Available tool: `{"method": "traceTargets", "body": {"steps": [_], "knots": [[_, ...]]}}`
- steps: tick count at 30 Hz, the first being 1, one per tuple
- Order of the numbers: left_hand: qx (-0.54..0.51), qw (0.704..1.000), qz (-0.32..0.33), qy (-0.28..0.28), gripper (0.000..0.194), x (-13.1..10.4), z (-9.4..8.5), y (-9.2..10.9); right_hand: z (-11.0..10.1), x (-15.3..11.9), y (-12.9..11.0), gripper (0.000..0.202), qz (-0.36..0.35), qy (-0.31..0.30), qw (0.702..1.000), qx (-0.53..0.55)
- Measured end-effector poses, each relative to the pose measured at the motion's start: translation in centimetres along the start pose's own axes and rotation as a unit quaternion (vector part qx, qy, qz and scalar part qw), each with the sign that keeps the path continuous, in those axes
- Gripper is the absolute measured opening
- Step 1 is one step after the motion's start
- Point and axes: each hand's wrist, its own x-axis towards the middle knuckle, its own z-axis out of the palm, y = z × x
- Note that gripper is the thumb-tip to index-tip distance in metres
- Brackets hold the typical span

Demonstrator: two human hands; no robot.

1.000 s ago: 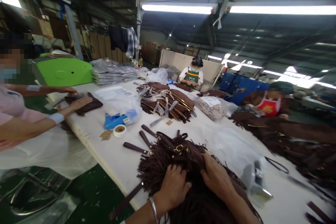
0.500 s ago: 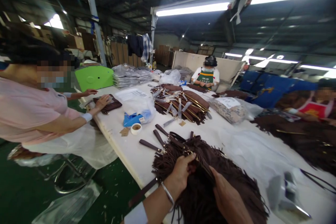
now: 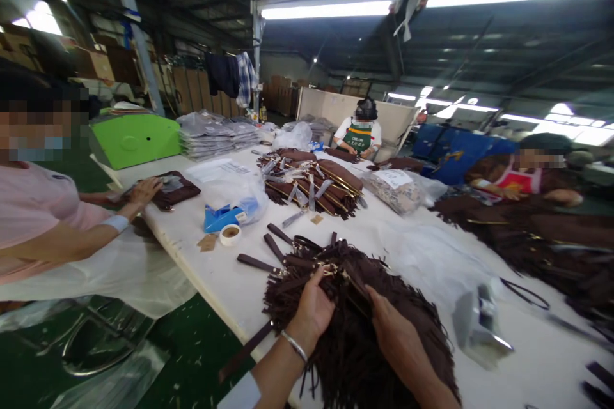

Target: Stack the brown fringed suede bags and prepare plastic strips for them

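Observation:
A pile of dark brown fringed bags [image 3: 407, 307] with wrist straps and gold-coloured hardware lies on the table close in front of me. My left hand [image 3: 314, 307], with a bangle on its wrist, pinches a bag near its metal strap clasp [image 3: 330, 266]. Some of its fingertips are hidden by the hand and the fringe. At the same bag's zipped upper edge [image 3: 357, 291], my right hand [image 3: 396, 329] is closed, thumb on top and fingers mostly out of sight. Several wrist straps [image 3: 259, 263] stick out toward the left.
A tape roll [image 3: 231, 234] and a blue tape dispenser [image 3: 221, 217] stand left of the pile. More brown bags [image 3: 311, 182] lie beyond. At right is a shiny metal dispenser [image 3: 482, 326]. Co-workers sit left, far and right; the left person's hand [image 3: 144, 192] touches a bag.
The view has swung to the right, so everything sits further left. My left thumb has shifted along the clasp, and my right hand stays on the bag's edge.

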Motion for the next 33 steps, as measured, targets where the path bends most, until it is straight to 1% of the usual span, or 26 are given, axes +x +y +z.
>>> {"method": "traceTargets", "body": {"steps": [2,4,7,10,12,14,15,17,19,21,23,26,28,30,32,33], "knots": [[-0.013,1.000,0.008,-0.007,0.026,-0.1,-0.3,0.1,1.1,-0.7,-0.6,0.052,0.000,-0.027,1.000,0.000],[-0.019,1.000,0.013,-0.010,0.022,-0.3,-0.7,0.1,1.5,-0.9,-0.6,0.047,0.017,-0.027,0.999,0.000],[-0.013,1.000,0.014,-0.005,0.020,-0.6,-1.1,0.1,0.9,-0.4,0.3,0.046,0.041,-0.010,0.999,0.011],[0.001,1.000,0.011,0.005,0.019,-0.6,-1.3,-0.1,0.0,0.0,1.3,0.049,0.056,-0.001,0.998,-0.008],[0.008,1.000,0.013,0.013,0.020,-0.4,-1.3,-0.2,-0.1,-0.1,1.4,0.049,0.039,-0.035,0.998,-0.029],[0.015,1.000,0.013,0.021,0.023,-0.2,-1.2,-0.2,0.2,-0.5,1.0,0.046,0.020,-0.081,0.995,-0.048],[0.019,0.999,0.013,0.025,0.025,-0.1,-1.1,-0.2,0.5,-0.7,0.7,0.046,0.018,-0.095,0.994,-0.056],[0.028,0.999,0.012,0.030,0.025,-0.2,-0.7,-0.1,0.9,-0.8,-0.1,0.054,0.028,-0.090,0.994,-0.063],[0.038,0.999,0.008,0.028,0.022,-0.4,0.1,0.2,1.2,-0.4,-0.8,0.062,0.039,-0.065,0.996,-0.055],[0.054,0.998,0.000,0.027,0.020,-0.5,1.3,0.6,1.1,0.4,-1.3,0.068,0.048,-0.043,0.997,-0.032],[0.076,0.997,-0.007,0.024,0.019,-0.6,2.9,0.9,0.8,1.4,-1.4,0.072,0.070,-0.027,0.997,-0.006],[0.121,0.993,-0.014,0.010,0.018,-0.1,5.7,1.1,0.1,2.7,-0.9,0.076,0.120,-0.013,0.993,0.019],[0.157,0.987,-0.021,-0.005,0.017,0.4,7.4,1.1,-0.5,3.2,-0.3,0.070,0.147,-0.009,0.989,0.024],[0.205,0.978,-0.033,-0.028,0.018,1.2,8.7,1.3,-1.5,3.7,0.5,0.057,0.187,-0.016,0.982,0.030],[0.266,0.962,-0.034,-0.054,0.021,2.2,9.3,2.0,-2.9,4.5,1.7,0.041,0.241,-0.038,0.969,0.039],[0.302,0.951,-0.023,-0.063,0.023,2.7,9.3,2.4,-3.7,5.1,2.5,0.033,0.268,-0.051,0.961,0.042]]}}
